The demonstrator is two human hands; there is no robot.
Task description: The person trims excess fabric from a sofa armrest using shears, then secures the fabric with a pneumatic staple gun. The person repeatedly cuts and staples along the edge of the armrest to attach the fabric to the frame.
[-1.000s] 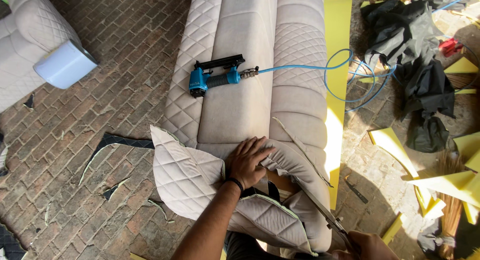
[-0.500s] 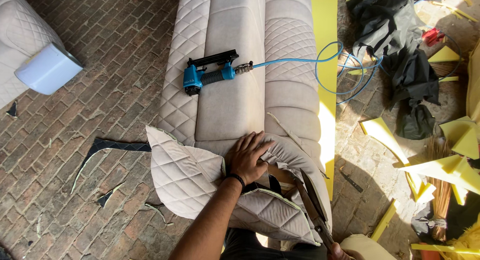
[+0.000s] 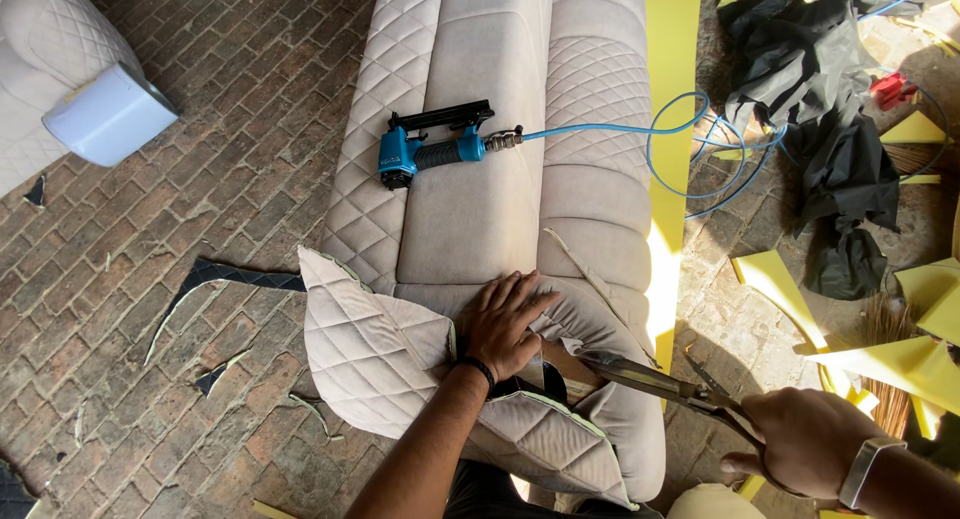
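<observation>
Fingers (image 3: 525, 304) of my left hand (image 3: 500, 324) are spreading flat, released, pressing the quilted beige fabric (image 3: 375, 354) onto the sofa frame (image 3: 480, 179). My right hand (image 3: 800, 444) is clenching one pair of scissors (image 3: 660, 381), blades pointing at the loose flap beside my left hand. I am judging trimming unfinished: the flap is hanging free. Farther off, one blue staple gun (image 3: 430, 147) is lying on the sofa, its hose (image 3: 690, 149) trailing right.

You see a blue pneumatic staple gun (image 3: 432, 147) on the sofa, its coiled blue air hose (image 3: 690, 144) running right; crumpled black cloth (image 3: 810, 89) beside yellow foam offcuts (image 3: 925, 309).
</observation>
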